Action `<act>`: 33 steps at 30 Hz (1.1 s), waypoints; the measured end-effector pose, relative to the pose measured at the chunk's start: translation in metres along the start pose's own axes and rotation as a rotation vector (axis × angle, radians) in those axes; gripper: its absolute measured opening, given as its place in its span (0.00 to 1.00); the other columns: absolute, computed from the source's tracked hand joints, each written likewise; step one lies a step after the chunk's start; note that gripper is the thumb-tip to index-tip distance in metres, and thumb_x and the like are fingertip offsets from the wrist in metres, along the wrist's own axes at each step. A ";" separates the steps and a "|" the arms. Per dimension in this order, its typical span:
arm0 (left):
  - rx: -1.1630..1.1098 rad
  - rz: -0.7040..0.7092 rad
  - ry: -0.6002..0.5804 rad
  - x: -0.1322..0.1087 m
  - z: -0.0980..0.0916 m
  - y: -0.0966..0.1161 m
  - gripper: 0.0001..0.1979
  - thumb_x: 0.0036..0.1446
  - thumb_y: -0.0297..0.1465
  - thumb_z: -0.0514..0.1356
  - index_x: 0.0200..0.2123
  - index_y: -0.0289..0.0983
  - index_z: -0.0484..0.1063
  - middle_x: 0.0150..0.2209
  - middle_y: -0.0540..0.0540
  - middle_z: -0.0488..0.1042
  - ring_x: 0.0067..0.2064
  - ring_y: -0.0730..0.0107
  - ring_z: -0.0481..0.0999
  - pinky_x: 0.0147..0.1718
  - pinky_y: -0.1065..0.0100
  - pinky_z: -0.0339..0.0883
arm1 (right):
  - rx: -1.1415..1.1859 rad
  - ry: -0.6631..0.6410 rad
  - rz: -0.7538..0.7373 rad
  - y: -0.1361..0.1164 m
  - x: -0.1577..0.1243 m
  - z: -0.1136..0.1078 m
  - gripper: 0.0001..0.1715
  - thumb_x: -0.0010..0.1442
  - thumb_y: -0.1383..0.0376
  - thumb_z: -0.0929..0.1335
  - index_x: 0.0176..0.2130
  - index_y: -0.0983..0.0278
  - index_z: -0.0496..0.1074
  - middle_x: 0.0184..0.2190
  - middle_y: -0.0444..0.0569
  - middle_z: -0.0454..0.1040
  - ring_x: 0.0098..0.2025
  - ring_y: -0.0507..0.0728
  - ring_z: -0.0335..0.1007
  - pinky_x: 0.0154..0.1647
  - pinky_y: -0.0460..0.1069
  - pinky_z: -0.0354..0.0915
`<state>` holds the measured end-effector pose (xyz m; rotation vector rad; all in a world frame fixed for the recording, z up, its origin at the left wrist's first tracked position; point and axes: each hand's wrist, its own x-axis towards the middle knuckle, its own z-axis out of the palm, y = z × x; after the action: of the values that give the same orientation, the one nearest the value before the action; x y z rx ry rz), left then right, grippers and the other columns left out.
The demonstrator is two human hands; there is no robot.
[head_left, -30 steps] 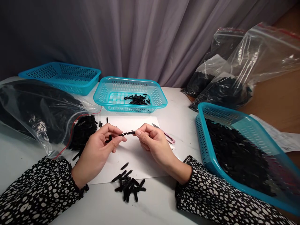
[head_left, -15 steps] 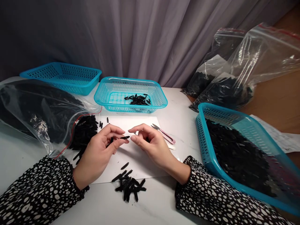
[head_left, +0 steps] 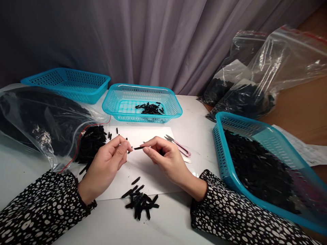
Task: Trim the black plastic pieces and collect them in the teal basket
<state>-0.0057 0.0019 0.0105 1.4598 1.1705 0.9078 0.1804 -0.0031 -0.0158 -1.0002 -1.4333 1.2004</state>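
Observation:
My right hand (head_left: 166, 160) pinches one end of a thin black stick (head_left: 138, 148) over a white sheet of paper (head_left: 143, 163). Just left of it, my left hand (head_left: 109, 161) has its fingers curled and pinched on another small black piece (head_left: 127, 139). The two hands' fingertips are a short gap apart. A small pile of black sticks (head_left: 141, 201) lies at the sheet's near edge, below my hands. More black sticks (head_left: 90, 143) spill from a clear bag at my left hand's side.
Pink thread snips (head_left: 178, 145) lie right of my right hand. A turquoise basket (head_left: 143, 102) behind holds a few sticks; another basket (head_left: 66, 83) stands far left. A large basket (head_left: 255, 170) full of black pieces sits right. Clear bags (head_left: 38, 119) (head_left: 255, 75) of pieces flank the table.
One second ago both hands held a joined black stick between them. Now they have drawn slightly apart, the right pinching a stick and the left pinching a small piece.

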 end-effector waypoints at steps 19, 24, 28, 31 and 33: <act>-0.209 -0.084 -0.114 0.004 0.003 -0.005 0.10 0.62 0.34 0.60 0.45 0.39 0.66 0.30 0.51 0.75 0.21 0.78 0.63 0.22 0.72 0.55 | 0.475 -0.041 0.295 -0.004 0.001 0.003 0.15 0.60 0.57 0.71 0.31 0.60 0.62 0.15 0.34 0.65 0.15 0.45 0.43 0.16 0.42 0.41; -0.156 -0.044 -0.150 0.002 0.003 -0.005 0.11 0.62 0.36 0.59 0.45 0.38 0.68 0.30 0.49 0.77 0.20 0.79 0.62 0.22 0.71 0.57 | 0.535 -0.065 0.325 -0.004 0.000 0.003 0.13 0.59 0.58 0.70 0.31 0.60 0.62 0.15 0.34 0.66 0.14 0.45 0.40 0.15 0.43 0.38; -0.118 -0.047 -0.164 0.001 0.002 -0.005 0.16 0.63 0.37 0.58 0.52 0.38 0.71 0.32 0.48 0.76 0.21 0.78 0.62 0.22 0.70 0.58 | 0.560 -0.078 0.343 -0.005 0.001 0.003 0.12 0.59 0.59 0.69 0.31 0.60 0.62 0.15 0.35 0.66 0.14 0.44 0.39 0.15 0.43 0.38; -0.111 -0.047 -0.171 0.000 0.001 -0.005 0.18 0.64 0.37 0.57 0.55 0.38 0.71 0.31 0.48 0.75 0.21 0.78 0.62 0.22 0.70 0.58 | 0.571 -0.083 0.341 -0.005 0.001 0.003 0.13 0.59 0.59 0.69 0.30 0.60 0.62 0.15 0.35 0.66 0.14 0.44 0.39 0.15 0.43 0.38; -0.112 -0.031 -0.172 0.000 0.000 -0.006 0.17 0.64 0.37 0.56 0.54 0.39 0.72 0.30 0.49 0.74 0.21 0.77 0.61 0.22 0.70 0.58 | 0.577 -0.079 0.342 -0.006 0.001 0.003 0.12 0.59 0.59 0.69 0.30 0.60 0.62 0.15 0.35 0.67 0.14 0.44 0.39 0.15 0.43 0.38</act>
<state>-0.0066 0.0015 0.0048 1.3968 0.9973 0.7968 0.1775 -0.0032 -0.0102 -0.8074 -0.8975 1.7896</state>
